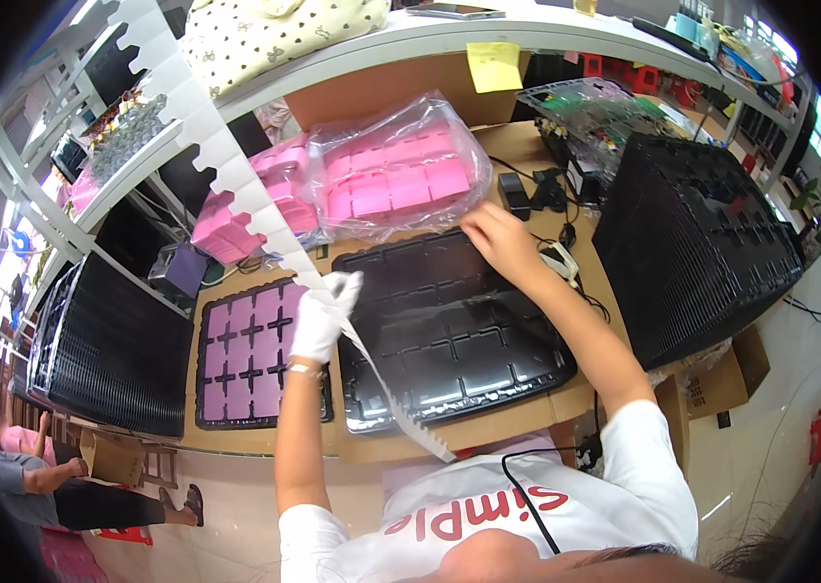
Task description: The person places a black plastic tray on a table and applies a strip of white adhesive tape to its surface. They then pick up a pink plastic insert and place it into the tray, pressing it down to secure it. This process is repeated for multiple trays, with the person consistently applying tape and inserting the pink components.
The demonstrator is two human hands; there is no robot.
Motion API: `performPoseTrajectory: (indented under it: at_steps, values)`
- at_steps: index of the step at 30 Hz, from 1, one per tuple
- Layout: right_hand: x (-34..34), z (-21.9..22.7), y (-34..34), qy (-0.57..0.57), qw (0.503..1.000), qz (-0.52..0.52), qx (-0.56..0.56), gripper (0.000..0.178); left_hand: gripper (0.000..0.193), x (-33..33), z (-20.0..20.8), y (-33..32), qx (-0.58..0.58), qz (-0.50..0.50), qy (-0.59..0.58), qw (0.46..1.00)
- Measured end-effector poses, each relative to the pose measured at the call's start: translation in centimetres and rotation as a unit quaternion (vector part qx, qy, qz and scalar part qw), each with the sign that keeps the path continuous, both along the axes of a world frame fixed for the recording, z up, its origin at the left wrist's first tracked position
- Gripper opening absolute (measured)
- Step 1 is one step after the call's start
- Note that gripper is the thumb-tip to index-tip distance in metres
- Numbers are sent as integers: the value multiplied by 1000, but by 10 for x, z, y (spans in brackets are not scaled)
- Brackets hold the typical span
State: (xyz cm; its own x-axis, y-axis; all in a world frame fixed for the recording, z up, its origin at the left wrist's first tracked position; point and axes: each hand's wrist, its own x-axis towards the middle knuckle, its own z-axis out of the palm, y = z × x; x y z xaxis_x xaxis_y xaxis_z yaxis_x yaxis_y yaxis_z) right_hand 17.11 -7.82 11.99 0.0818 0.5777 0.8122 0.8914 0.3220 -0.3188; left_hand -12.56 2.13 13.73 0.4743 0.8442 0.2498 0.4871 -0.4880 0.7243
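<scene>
"How far along does it look?"

"The tray on the left [253, 424] has mauve-pink pads [233, 364] in its cells. The wide black tray [430, 374] in front shows bare plastic, so I'd judge that one not yet filled. More pink pieces [396, 185] lie in a clear bag beyond it."

"And the white notched strip [226, 160]?"

"It runs down from the upper left, past the gloved left hand [324, 316], and over the black tray's near edge — its lower end hangs by the shirt."

"Are those fingers holding it?"

"They look closed on it, mid-length (the glove hides the exact pinch)."

"The right hand [503, 243]?"

"Bare, fingers curled at the black tray's far edge, just beside the bag — whether they grip anything, I cannot tell."
</scene>
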Motion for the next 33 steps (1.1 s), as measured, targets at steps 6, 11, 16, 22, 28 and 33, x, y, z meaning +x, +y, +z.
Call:
performPoseTrajectory:
  at_steps: [6, 11, 16, 22, 28, 33]
  values:
    - [27, -35, 152, -199, 974, -82, -68, 21, 19, 87, -43, 55, 193, -70, 15, 979]
    - [47, -36, 215, -153, 939, -98, -291, 19, 23, 80, -36, 66, 38, -75, 33, 996]
    - [69, 12, 229, 83, 863, 50, -496, 24, 31, 96, -33, 82, -120, -110, -24, 986]
    - [71, 26, 234, 216, 808, 81, -542, 20, 32, 115, -38, 97, -157, -145, -52, 976]
    - [74, 5, 240, -44, 868, 21, -494, 17, 33, 121, -37, 94, -174, -181, -36, 967]
    - [66, -4, 237, 141, 979, -3, -149, 18, 60, 129, -47, 100, -361, -187, -198, 892]
